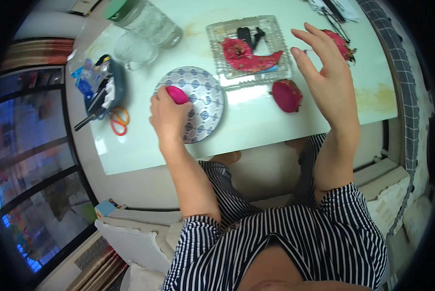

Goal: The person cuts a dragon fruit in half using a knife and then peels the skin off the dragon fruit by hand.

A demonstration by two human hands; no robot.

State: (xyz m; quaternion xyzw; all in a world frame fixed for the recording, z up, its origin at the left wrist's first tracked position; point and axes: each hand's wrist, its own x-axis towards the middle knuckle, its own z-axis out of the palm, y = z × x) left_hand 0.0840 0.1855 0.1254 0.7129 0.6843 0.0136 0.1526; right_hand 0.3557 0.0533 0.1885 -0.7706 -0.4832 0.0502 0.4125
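Note:
My left hand [170, 114] is closed around a magenta piece of dragon fruit [177, 95], over the left part of a blue-and-white patterned plate [208, 104]. The underside of that piece is hidden by my fingers. My right hand [324, 72] is raised at the right with fingers spread and nothing in it. Just left of it lies a cut dragon fruit half [286, 96], its magenta flesh showing. Another dragon fruit [341, 44] is partly hidden behind my right hand. Red dragon fruit peel [249, 57] and black scraps lie in a square glass dish [222, 72].
At the back left stand a glass jug with a green lid [152, 24] and a glass mug [136, 50]. A dark blue container [115, 82] holds small items, with orange-handled scissors [119, 121] beside it. Papers and eyeglasses [331, 19] lie at the far right.

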